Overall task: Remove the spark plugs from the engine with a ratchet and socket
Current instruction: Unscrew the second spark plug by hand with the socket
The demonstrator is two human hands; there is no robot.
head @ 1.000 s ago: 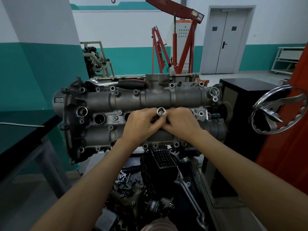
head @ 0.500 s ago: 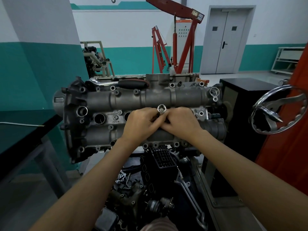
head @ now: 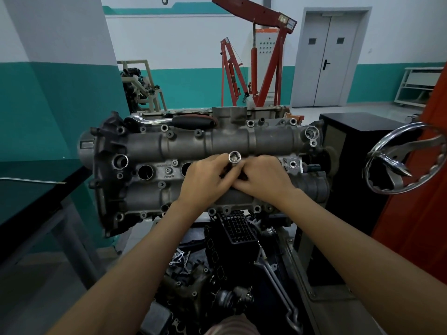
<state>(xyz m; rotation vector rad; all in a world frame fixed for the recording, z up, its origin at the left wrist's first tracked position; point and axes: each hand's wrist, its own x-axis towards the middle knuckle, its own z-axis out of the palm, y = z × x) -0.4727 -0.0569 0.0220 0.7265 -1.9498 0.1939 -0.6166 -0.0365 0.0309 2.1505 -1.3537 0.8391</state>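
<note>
A grey engine cylinder head stands in front of me on a stand, with open spark plug wells along its middle. A chrome socket sticks up out of one well near the centre, its open square end facing me. My left hand and my right hand meet around the socket, fingers curled and pinching its shaft from both sides. A ratchet with a black handle lies on the far top edge of the head. No spark plug is visible.
A dark table with a thin metal rod stands at the left. At the right are a black cabinet, a chrome handwheel and an orange panel. Loose engine parts lie below. A red engine crane stands behind.
Both hands stay on the socket; the fingers have shifted slightly around it and the socket top sits marginally higher and to the right.
</note>
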